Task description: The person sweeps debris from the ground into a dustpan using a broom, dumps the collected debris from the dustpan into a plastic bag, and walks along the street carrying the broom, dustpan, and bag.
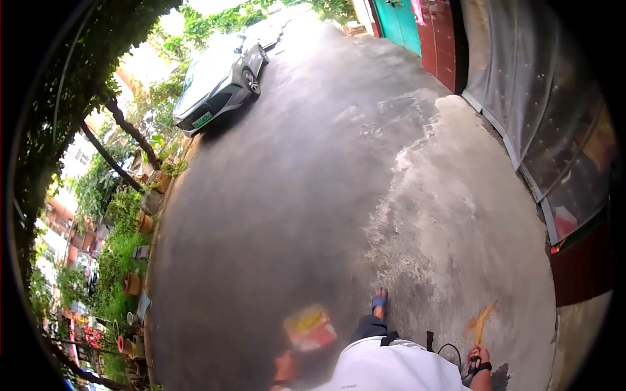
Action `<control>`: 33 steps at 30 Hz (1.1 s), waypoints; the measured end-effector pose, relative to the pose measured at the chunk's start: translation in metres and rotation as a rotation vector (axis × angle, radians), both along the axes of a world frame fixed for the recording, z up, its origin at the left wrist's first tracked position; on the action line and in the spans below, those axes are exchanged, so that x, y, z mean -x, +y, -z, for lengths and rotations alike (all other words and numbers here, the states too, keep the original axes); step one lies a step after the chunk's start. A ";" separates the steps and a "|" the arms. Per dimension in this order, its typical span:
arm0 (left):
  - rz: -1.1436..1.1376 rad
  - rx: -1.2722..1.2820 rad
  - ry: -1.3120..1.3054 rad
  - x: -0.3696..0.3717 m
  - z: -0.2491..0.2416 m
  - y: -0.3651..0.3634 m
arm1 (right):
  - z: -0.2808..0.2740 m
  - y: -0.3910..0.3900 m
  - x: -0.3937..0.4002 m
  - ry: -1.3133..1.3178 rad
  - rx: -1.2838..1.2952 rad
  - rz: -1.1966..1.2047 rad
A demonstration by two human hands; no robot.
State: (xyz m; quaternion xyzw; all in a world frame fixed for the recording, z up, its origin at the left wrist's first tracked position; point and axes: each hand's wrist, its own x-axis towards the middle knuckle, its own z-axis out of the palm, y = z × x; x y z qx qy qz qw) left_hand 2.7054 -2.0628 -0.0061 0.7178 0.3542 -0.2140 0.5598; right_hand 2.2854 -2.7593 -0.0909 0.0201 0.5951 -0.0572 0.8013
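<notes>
Low in the view, my left hand is closed at the near edge of a boxy red, yellow and pale thing. Motion blur smears both, so the exact kind of the thing cannot be made out. At the lower right, my right hand wraps round the handle of a straw-coloured hand broom. The broom's splayed end points away from me, over the concrete. A dark band circles my right wrist.
Grey concrete ground stretches ahead, with a rough pale patch at right. A parked silver car stands at the upper left. Potted plants line the left edge. A plastic-sheeted wall and teal door flank the right.
</notes>
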 end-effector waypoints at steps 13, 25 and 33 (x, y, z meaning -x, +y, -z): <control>0.101 0.016 -0.034 -0.225 0.075 -0.133 | -0.064 -0.134 -0.329 0.131 0.100 -0.332; -0.055 0.045 0.049 -0.456 0.042 -0.318 | -0.050 -0.295 -0.594 0.260 0.316 -0.912; -0.059 0.029 -0.059 -0.634 0.012 -0.465 | -0.016 -0.480 -0.848 0.195 0.271 -0.830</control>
